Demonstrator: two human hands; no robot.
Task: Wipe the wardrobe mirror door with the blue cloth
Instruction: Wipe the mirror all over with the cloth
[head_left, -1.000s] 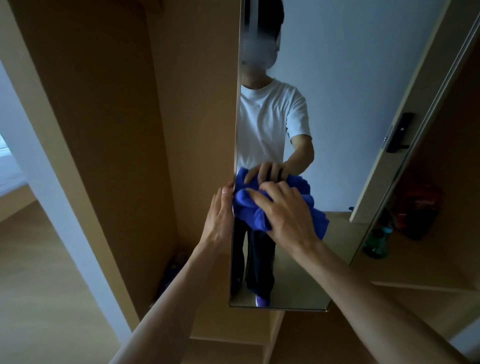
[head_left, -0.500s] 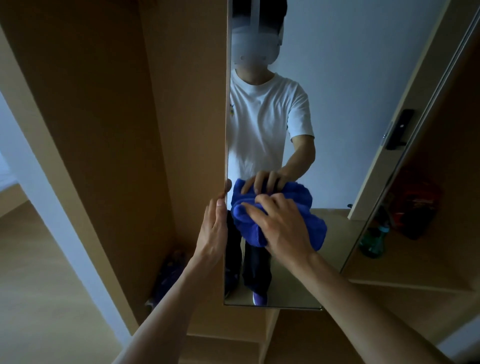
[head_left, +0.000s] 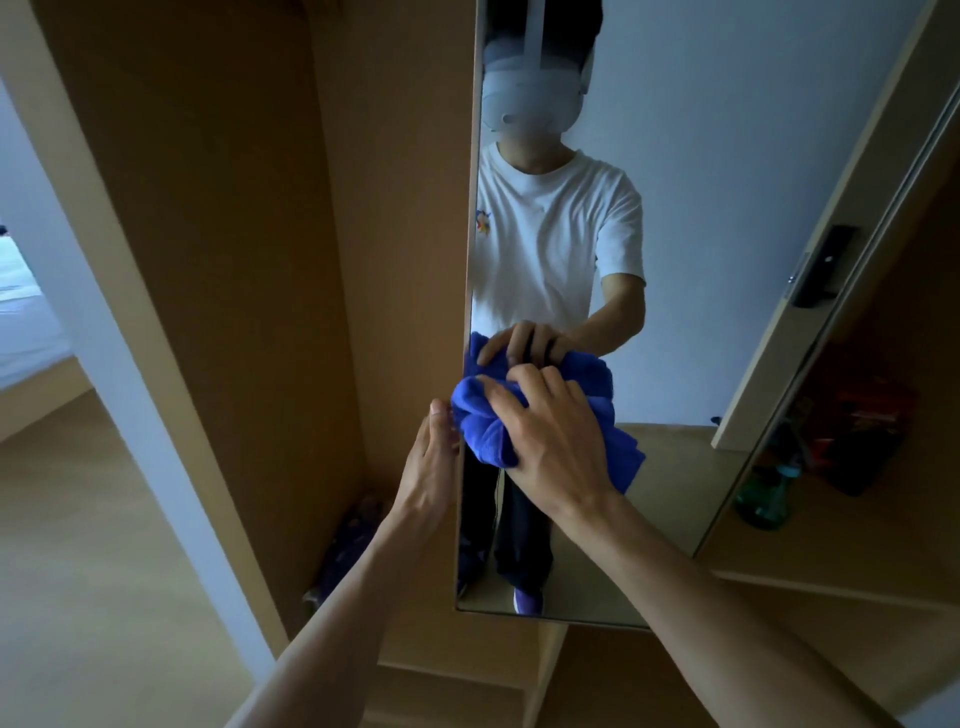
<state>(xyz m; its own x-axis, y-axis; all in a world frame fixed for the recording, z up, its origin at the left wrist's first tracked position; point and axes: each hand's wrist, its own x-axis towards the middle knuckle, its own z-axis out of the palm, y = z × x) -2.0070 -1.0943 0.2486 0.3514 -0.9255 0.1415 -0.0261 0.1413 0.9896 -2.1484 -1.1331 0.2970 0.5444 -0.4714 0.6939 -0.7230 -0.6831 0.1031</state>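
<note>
So we're at the open wooden wardrobe (head_left: 234, 260), and its mirror door (head_left: 727, 208) stands edge-on to the bare side panel, with our reflection in a white t-shirt filling the left half of the glass. More of the reflected headset shows at the top edge than a second ago, so our view has tipped up a bit.

Our right hand (head_left: 556, 436) has its fingers curled over the bunched blue cloth (head_left: 480, 415) and presses it onto the glass about halfway up, hard against the door's left edge. Half a second back the cloth sat just inside that edge. Now its bunched end laps over the edge and touches our left fingertips.

Our left hand (head_left: 428, 467) lies flat along the door's left edge with the fingers straight, not wrapped round anything. It sits a touch lower than before.

Smaller stuff: a green bottle (head_left: 763, 499) stands on the shelf (head_left: 831, 545) past the mirror's right edge, and a dark door handle (head_left: 826, 265) shows reflected near that same edge.
</note>
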